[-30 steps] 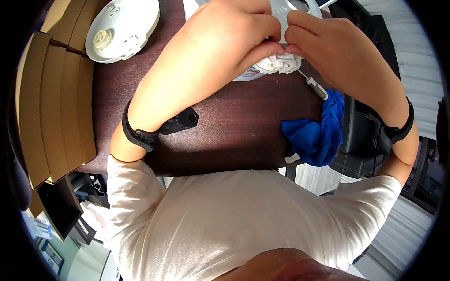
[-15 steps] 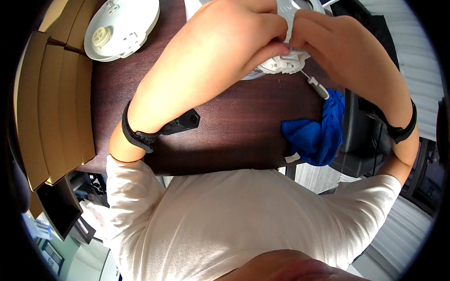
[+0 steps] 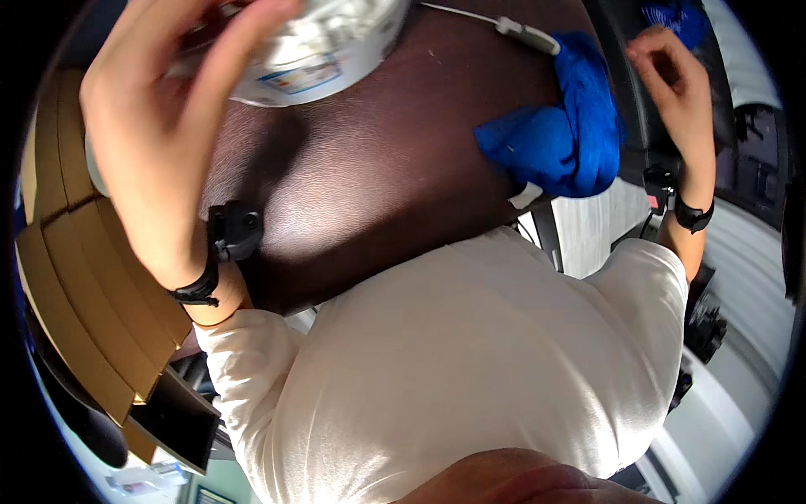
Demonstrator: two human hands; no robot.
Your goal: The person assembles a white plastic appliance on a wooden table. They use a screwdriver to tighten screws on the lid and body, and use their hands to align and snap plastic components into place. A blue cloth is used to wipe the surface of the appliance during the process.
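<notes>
over the dark table, the left hand grips the round white device near the top edge while the right hand hangs loose and empty, so hold it steady.

Round white device on dark table

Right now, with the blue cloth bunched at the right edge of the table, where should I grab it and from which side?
Pinch the raised, bunched fold at the top of the blue cloth, coming from the right, where the right hand hangs free beside it. The cloth lies crumpled on the dark table near its edge, so the folds give the fingers something to close on.
</notes>
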